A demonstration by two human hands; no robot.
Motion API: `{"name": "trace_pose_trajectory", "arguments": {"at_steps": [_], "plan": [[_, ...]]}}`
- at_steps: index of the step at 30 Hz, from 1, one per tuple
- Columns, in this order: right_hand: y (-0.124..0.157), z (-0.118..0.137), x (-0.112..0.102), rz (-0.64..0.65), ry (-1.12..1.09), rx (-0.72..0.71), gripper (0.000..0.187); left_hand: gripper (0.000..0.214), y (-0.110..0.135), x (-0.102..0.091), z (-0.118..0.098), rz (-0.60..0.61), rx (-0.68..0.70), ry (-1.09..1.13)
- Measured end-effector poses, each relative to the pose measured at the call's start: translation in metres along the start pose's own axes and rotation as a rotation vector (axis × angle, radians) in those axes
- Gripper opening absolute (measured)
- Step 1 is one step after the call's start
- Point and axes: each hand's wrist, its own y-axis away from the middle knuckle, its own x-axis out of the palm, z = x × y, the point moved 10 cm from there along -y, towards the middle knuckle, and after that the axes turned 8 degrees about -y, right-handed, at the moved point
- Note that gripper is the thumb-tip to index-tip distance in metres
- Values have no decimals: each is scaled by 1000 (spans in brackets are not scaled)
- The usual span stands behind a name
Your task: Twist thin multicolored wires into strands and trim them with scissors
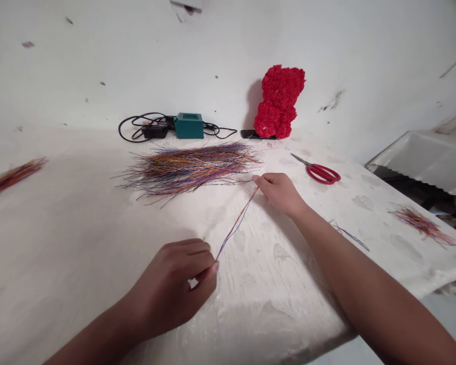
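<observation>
The left hand [171, 289] and right hand [277, 192] are pinching a thin wire bundle [235, 226] between clenched fingers [207, 274], near a heap of coloured wires [190, 170] on the counter [79, 263].

Red-handled scissors [321, 173] lie at two o'clock on the white tablecloth [61, 263]; at twelve, a red rose bear [278, 104] stands against the white wall [99, 61], left of it a green box [189, 125] among black cables [215, 130]

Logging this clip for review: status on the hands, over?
Left hand and right hand pinching opposite ends of a thin strand of coloured wires. Loose pile of coloured wires beyond. Red-handled scissors off to the right.
</observation>
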Motion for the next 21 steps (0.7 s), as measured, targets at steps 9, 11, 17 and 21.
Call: {"name": "trace_pose_trajectory", "arguments": {"at_steps": [9, 11, 17, 21], "plan": [[0, 2, -5, -23, 28, 20, 47, 31, 0, 1, 1, 4, -1, 11], [0, 2, -6, -31, 11, 18, 46, 32, 0, 0, 1, -2, -3, 12], [0, -1, -11, -90, -204, 41, 44, 32, 2, -4, 2, -38, -19, 17], [4, 7, -15, -143, -369, 15, 45, 32, 2, -11, 7, -100, -60, 3]]}}
